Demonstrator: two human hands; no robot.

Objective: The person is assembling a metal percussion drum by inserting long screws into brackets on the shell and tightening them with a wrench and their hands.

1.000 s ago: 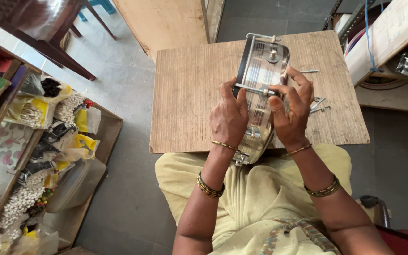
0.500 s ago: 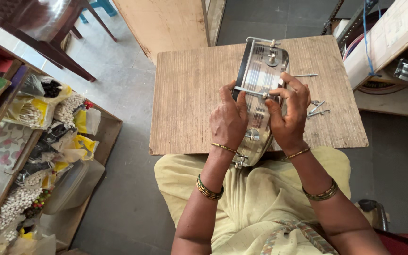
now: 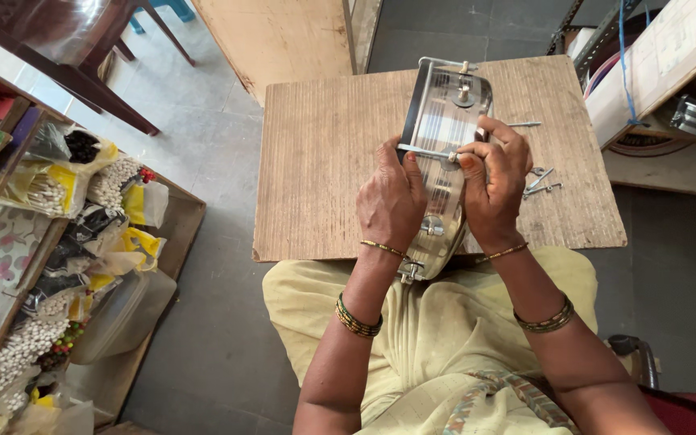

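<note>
An oblong shiny metal frame [image 3: 443,121] with ribbed sides stands tilted on the wooden board [image 3: 324,153], its lower end against my lap. My left hand [image 3: 391,201] grips its left side near the middle. My right hand [image 3: 494,184] pinches the right end of a thin metal rod [image 3: 424,151] that crosses the frame. Another rod with nuts [image 3: 447,64] sits across the frame's top end. A round fitting [image 3: 433,228] shows between my hands.
Loose metal rods and screws [image 3: 540,180] lie on the board to the right of my hands. A low wooden tray on the left floor holds bags of beads and small parts [image 3: 82,242]. A dark chair [image 3: 66,48] stands top left; shelving [image 3: 670,72] is at right.
My right hand's fingers have shifted slightly on the rod's end; the frame and my left hand stay about where they were.
</note>
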